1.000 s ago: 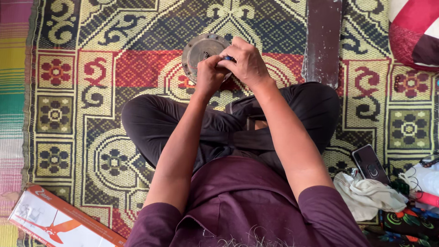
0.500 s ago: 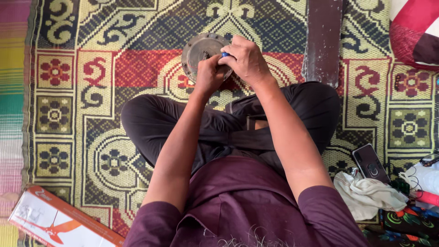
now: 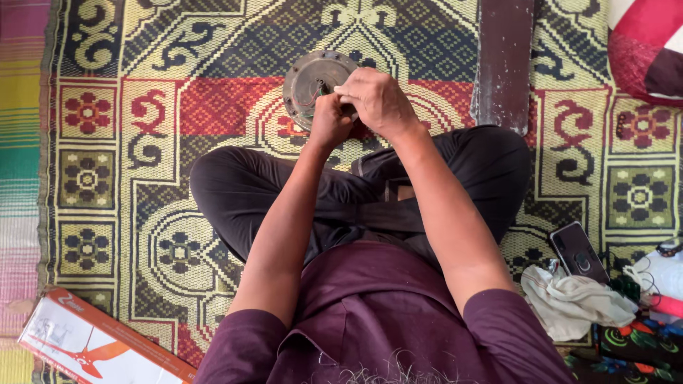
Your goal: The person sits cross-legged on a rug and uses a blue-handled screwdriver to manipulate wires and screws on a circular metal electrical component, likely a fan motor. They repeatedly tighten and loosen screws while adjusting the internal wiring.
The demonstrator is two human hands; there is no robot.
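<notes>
Round metal motor housing (image 3: pixel 313 82) lies on patterned woven mat (image 3: pixel 213 107), just ahead of crossed legs. Left hand (image 3: pixel 329 122) clenched at its near edge, touching it. Right hand (image 3: pixel 377 99) pinches at the centre shaft; what its grip holds, possibly wire, cannot tell.
</notes>
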